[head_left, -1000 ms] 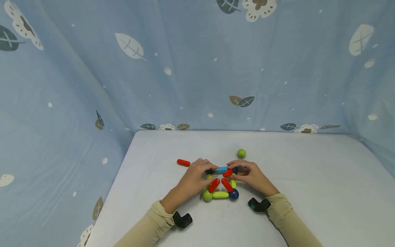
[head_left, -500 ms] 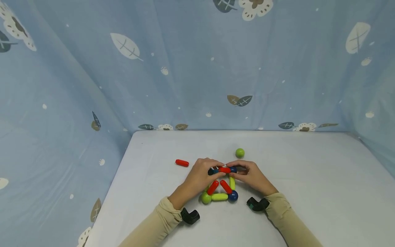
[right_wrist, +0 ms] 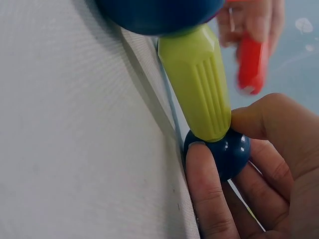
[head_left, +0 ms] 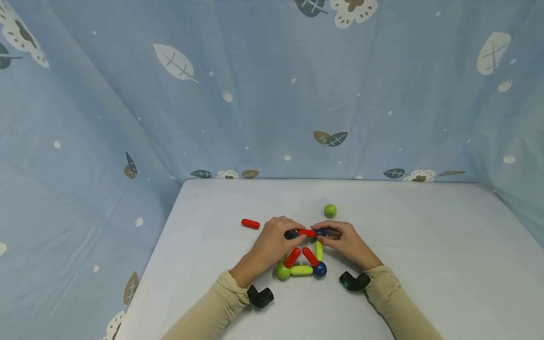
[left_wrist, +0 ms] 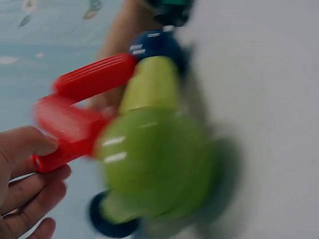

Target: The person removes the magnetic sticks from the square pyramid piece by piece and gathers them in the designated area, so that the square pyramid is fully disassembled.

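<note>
Centre of head view: left hand (head_left: pixel 272 243) fingers curled, pinching red rod (head_left: pixel 307 232); right hand (head_left: pixel 346 242) fingers pinch dark blue ball (right_wrist: pixel 227 152). No legible writing.

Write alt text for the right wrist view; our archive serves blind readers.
The right hand pinches a dark blue ball between thumb and finger on a white table. A lime-green ribbed rod joins that ball to another blue ball at the top edge. A blurred red rod and fingers show behind.
</note>
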Motion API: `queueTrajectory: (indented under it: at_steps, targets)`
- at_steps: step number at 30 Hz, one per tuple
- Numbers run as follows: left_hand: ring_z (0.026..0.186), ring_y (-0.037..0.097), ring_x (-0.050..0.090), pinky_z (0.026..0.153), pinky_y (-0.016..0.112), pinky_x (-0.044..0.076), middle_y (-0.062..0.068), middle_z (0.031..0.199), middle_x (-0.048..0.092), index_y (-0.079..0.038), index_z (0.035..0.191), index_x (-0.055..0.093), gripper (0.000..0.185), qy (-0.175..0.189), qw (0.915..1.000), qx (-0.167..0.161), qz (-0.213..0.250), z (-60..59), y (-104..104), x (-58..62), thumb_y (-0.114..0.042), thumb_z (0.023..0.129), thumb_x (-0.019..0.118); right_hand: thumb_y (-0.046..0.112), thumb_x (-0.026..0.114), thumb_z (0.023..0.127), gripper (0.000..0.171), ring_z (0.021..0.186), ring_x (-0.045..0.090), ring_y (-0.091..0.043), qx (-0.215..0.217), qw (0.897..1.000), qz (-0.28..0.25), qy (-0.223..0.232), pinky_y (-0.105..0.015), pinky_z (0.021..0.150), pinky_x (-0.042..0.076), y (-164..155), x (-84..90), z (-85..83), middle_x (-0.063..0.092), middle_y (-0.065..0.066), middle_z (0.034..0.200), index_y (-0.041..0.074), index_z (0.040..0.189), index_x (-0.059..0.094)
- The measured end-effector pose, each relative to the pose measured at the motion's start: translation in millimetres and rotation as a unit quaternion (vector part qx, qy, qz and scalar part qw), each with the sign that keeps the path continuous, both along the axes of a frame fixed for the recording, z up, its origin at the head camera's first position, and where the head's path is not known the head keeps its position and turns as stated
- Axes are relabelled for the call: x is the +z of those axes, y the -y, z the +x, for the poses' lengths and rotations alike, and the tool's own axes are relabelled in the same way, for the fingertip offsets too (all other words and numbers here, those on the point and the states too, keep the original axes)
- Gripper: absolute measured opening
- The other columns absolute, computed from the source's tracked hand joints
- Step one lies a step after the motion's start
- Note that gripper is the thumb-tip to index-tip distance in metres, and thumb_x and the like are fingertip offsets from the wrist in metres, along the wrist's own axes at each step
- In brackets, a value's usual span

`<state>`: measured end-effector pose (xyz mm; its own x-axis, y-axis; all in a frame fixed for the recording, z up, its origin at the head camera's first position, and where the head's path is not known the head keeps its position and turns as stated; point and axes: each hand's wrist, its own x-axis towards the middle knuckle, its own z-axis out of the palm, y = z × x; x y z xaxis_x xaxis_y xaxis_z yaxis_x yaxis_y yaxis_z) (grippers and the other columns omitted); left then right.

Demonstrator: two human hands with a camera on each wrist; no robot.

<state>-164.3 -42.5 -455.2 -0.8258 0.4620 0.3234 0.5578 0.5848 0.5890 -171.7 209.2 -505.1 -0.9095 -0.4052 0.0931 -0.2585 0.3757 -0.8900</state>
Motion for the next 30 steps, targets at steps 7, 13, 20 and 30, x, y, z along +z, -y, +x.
queueTrajectory:
  at_steps: [7,13,20,30]
  targets:
    - [0.091,0.013,0.073,0.094,0.048,0.056,-0.003,0.092,0.08,-0.016,0.102,0.08,0.015,0.04,0.9941,0.048,0.088,-6.6,18.1,17.7,-0.016,0.087,0.083,0.018,0.075,0.096,0.028,0.116,0.069,-0.026,-0.018,1.0,0.022,-0.003,-0.032,0.093,0.06,-0.7,0.5,0.2,0.073,-0.009,0.127,0.015,0.124,0.073]
    - [0.085,0.01,0.076,0.099,0.05,0.054,-0.001,0.091,0.08,-0.016,0.097,0.072,0.017,0.078,0.9878,0.036,0.13,-10.5,26.0,21.5,-0.01,0.085,0.083,0.018,0.075,0.096,0.028,0.118,0.068,-0.025,-0.022,0.999,0.023,0.005,-0.033,0.095,0.06,0.5,0.2,1.1,0.072,-0.007,0.129,0.016,0.124,0.073]
    - [0.092,0.012,0.076,0.098,0.049,0.054,-0.003,0.1,0.079,-0.016,0.086,0.063,0.021,0.117,0.9819,0.039,0.143,-8.9,28.0,22.8,-0.006,0.085,0.081,0.019,0.074,0.097,0.028,0.119,0.067,-0.027,-0.016,1.0,0.016,0.007,-0.035,0.096,0.059,1.0,-1.3,1.8,0.072,-0.007,0.13,0.016,0.125,0.072]
    - [0.089,0.017,0.076,0.086,0.049,0.062,-0.001,0.102,0.073,-0.016,0.113,0.08,0.03,0.085,0.9871,0.031,0.132,-6.0,56.4,20.6,-0.004,0.086,0.081,0.015,0.074,0.095,0.028,0.116,0.068,-0.024,-0.022,0.999,0.023,0.004,-0.032,0.094,0.06,0.2,-0.4,2.5,0.072,-0.006,0.129,0.016,0.123,0.073]
